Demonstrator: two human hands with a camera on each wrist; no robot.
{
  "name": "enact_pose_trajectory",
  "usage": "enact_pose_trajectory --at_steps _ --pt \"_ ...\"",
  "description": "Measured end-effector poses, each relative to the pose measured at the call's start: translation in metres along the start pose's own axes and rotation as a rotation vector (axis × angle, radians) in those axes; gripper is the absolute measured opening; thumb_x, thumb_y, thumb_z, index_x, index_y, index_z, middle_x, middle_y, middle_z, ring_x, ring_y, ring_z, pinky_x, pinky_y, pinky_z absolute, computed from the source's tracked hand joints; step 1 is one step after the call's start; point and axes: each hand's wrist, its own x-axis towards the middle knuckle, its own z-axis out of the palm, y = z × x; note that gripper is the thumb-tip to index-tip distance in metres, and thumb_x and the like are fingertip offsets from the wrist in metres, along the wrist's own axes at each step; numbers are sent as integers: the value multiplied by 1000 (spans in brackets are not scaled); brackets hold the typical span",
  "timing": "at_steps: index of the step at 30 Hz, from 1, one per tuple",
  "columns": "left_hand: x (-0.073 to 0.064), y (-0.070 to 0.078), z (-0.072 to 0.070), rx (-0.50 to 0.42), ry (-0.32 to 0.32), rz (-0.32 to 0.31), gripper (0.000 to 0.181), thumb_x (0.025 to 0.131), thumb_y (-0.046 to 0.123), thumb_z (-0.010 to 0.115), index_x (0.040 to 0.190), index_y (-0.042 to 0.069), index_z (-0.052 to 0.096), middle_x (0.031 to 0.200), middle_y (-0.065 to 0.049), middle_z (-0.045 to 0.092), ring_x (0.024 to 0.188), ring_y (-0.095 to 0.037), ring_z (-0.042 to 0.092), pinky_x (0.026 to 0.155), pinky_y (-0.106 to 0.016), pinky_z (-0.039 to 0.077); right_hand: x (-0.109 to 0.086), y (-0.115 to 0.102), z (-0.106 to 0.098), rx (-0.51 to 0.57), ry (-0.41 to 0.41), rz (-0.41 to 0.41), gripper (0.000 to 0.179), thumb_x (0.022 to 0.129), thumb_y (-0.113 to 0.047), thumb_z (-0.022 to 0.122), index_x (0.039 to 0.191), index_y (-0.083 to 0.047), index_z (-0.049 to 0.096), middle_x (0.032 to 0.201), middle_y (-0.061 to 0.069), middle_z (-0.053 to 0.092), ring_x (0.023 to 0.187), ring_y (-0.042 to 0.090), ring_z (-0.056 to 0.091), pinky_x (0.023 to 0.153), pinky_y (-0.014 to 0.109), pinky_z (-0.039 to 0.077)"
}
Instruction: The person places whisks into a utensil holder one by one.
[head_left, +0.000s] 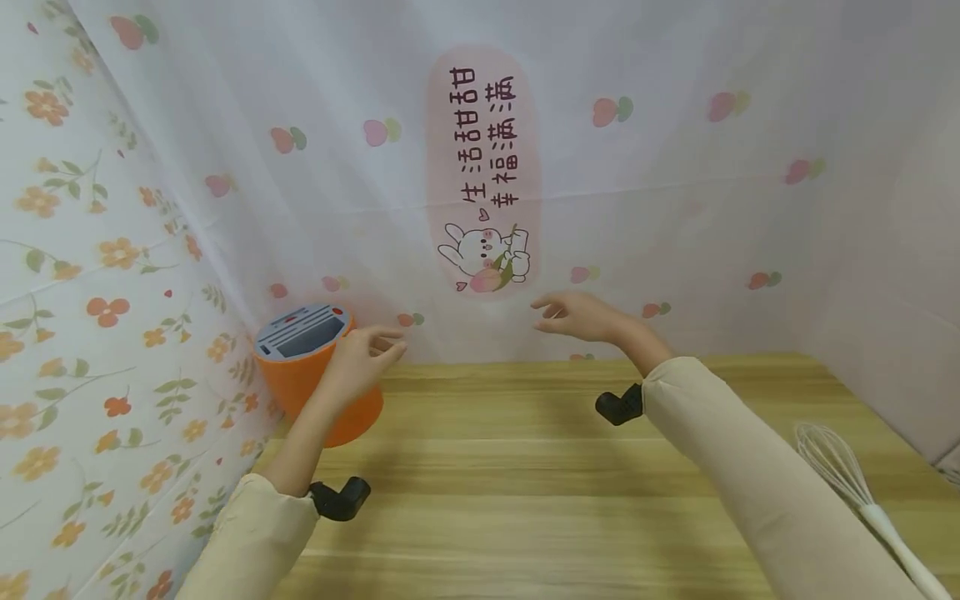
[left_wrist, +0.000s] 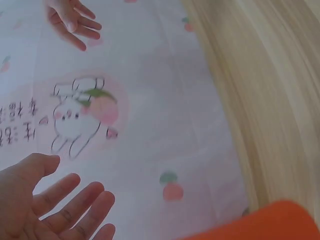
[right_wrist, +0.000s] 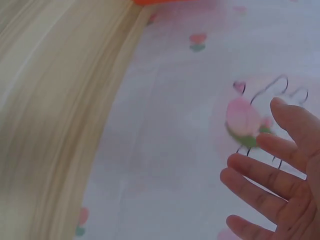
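Note:
My left hand (head_left: 362,364) is raised above the table's left side, overlapping the orange bucket (head_left: 300,383) in the head view. Its fingers are spread and relaxed in the left wrist view, with nothing in the palm. Across from it, my right hand (head_left: 581,317) hovers over the back of the table, palm turned inward. The right wrist view shows its loosely spread fingers (right_wrist: 262,182) holding nothing. The bucket has a grey printed top with a dark rectangular area. A whisk (head_left: 862,492) with a white handle lies on the right of the table, beside my right sleeve.
The wood-grain table (head_left: 480,467) meets a white curtain (head_left: 660,208) printed with a rabbit, writing and small fruit shapes. A flower-patterned cloth (head_left: 112,275) hangs along the left side. Each wrist carries a black camera mount (head_left: 341,498).

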Motion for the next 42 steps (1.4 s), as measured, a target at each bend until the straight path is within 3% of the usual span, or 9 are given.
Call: enact_pose_trajectory --at_steps 8,12,16,24,32,42 --pt "-14 -16 -41 49 59 -1 37 93 27 54 121 2 58 115 -19 57 97 -36 57 76 -45 50 34 -34 6 5 -27 -66 45 92 -26 56 130 -2 50 116 19 59 104 30 56 85 42 47" --pt "-22 -22 -56 76 86 -17 39 93 28 54 121 0 58 107 -21 60 92 -35 59 73 -44 51 51 -50 11 17 -33 -104 43 92 -26 56 128 -4 52 119 15 56 105 27 55 86 39 47" --pt "-27 -31 -66 92 107 -42 37 93 24 54 121 -1 57 103 -22 61 88 -34 61 71 -43 51 69 -65 19 18 -32 -195 38 91 -21 58 123 -1 57 119 14 58 100 24 59 85 35 48" --pt "-37 -49 -80 113 166 -88 36 93 20 54 118 -5 58 104 -25 60 91 -39 60 73 -46 51 98 -102 37 18 -136 -190 46 92 -29 56 130 -5 51 115 14 60 105 23 57 87 34 47" --pt "-43 -73 -92 131 222 -153 36 92 16 53 119 -8 55 113 -32 54 101 -46 54 79 -53 48 126 -130 59 6 -111 -280 41 92 -27 56 125 -4 55 108 12 64 98 20 60 84 28 47" --pt "-40 -91 -96 130 220 -210 39 92 15 53 122 -10 51 118 -35 48 106 -46 51 83 -52 46 155 -153 86 53 -95 -312 40 91 -21 57 125 -1 55 102 12 66 95 20 61 83 26 47"
